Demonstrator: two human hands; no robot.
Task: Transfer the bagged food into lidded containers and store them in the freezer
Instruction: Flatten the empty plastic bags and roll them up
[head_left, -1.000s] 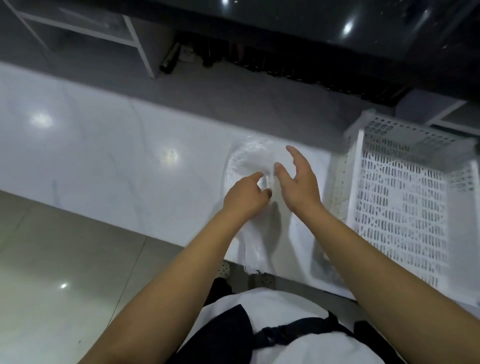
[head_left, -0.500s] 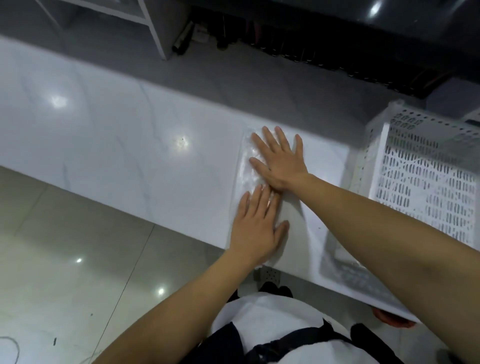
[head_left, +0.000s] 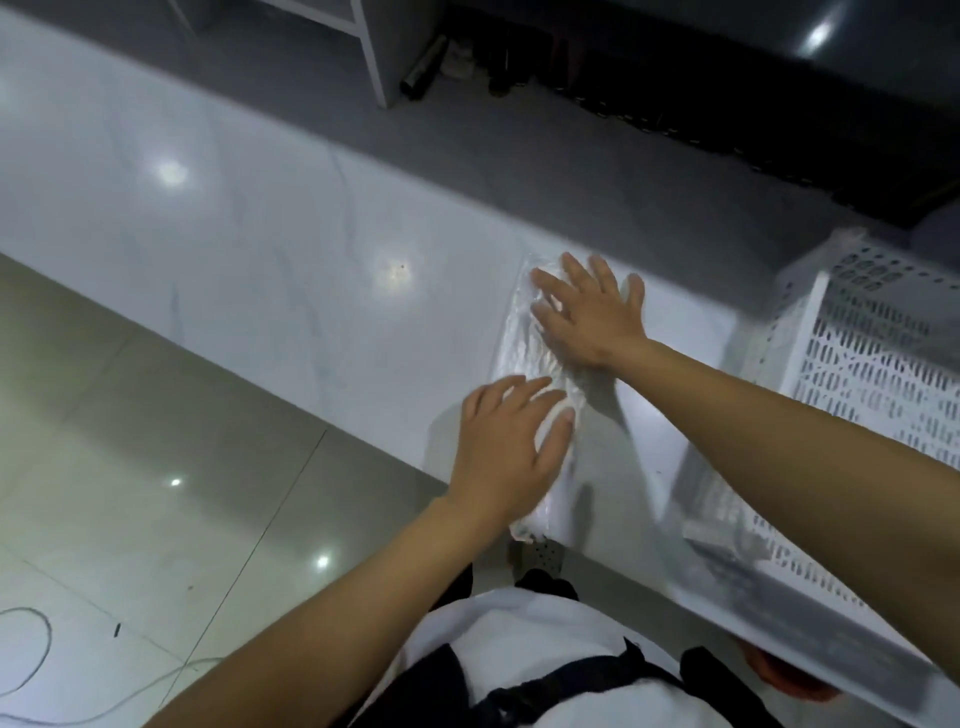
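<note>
A clear plastic bag (head_left: 519, 343) lies flat on the white marble counter (head_left: 260, 249), its near end hanging over the counter's front edge. My right hand (head_left: 592, 312) lies flat on the bag's far part with its fingers spread. My left hand (head_left: 509, 447) is over the bag's near part with straight fingers, blurred by motion. Whether the bag holds anything I cannot tell. No container is in view.
A white perforated plastic crate (head_left: 872, 364) stands on the counter to the right of the bag. Grey tiled floor lies below left with a thin cable (head_left: 31, 670). A white shelf frame (head_left: 369, 47) and dark clutter stand beyond the counter.
A second ago both hands pinched the bunched bag above the counter. They then laid it flat and pressed it. Since then my left hand has slid toward me and my right hand slightly away.
</note>
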